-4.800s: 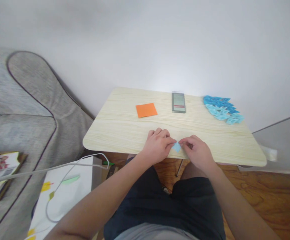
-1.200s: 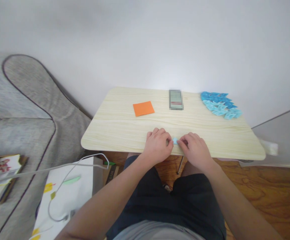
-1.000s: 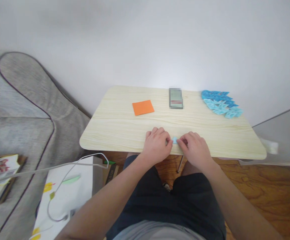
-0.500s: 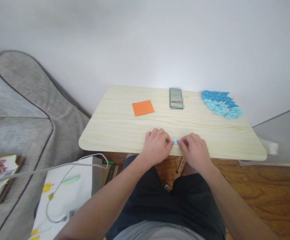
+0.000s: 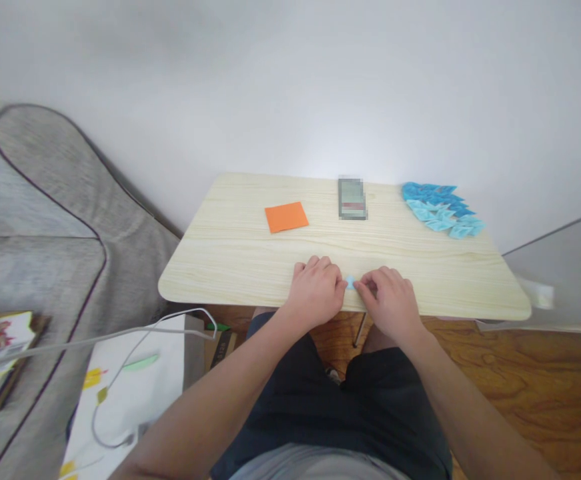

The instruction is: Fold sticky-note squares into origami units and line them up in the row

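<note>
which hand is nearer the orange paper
Left. The left hand is on the near side of the orange paper, slightly right; the right hand too, but farther right.

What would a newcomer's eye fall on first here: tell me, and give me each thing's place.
Probably the orange rectangle, the most vivid patch, lying left of centre on the pale table. Next, perhaps, the cluster of folded blue pieces, dark and light, near the table's far right corner. Then the left hand and right hand at the near edge, a small light-blue piece between them.
</note>
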`<act>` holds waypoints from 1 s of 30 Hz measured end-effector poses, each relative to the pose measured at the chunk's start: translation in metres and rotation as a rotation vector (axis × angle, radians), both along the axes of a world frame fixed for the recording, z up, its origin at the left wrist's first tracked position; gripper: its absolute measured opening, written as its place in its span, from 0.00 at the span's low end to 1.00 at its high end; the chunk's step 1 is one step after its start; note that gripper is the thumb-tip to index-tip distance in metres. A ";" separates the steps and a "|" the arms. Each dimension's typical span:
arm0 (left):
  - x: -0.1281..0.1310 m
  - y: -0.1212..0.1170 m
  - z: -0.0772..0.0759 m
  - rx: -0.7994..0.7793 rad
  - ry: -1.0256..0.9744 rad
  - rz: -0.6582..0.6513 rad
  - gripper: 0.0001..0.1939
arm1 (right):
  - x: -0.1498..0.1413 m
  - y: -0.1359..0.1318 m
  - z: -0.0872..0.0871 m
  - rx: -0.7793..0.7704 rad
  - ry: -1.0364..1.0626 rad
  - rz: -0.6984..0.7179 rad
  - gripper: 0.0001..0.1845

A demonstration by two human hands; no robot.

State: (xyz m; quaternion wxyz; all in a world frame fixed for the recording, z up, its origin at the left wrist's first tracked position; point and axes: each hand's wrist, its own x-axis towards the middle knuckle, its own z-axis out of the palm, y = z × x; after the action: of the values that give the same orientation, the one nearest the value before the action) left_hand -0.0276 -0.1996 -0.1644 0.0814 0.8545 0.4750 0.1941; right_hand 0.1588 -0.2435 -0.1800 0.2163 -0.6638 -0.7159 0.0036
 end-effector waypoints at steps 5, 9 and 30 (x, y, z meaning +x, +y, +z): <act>-0.002 0.000 0.002 -0.018 -0.057 -0.028 0.10 | 0.003 -0.004 -0.005 0.012 0.072 0.015 0.13; -0.004 0.003 -0.002 -0.037 -0.069 -0.057 0.08 | 0.006 -0.006 -0.006 0.007 0.105 0.055 0.12; -0.015 0.012 -0.001 -0.063 -0.071 -0.099 0.11 | -0.009 -0.003 -0.002 0.004 0.148 -0.084 0.11</act>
State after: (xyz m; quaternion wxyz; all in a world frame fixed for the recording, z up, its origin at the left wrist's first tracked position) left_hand -0.0430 -0.1877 -0.1659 0.1346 0.8665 0.4346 0.2052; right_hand 0.1498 -0.2461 -0.1823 0.2702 -0.6907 -0.6695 0.0420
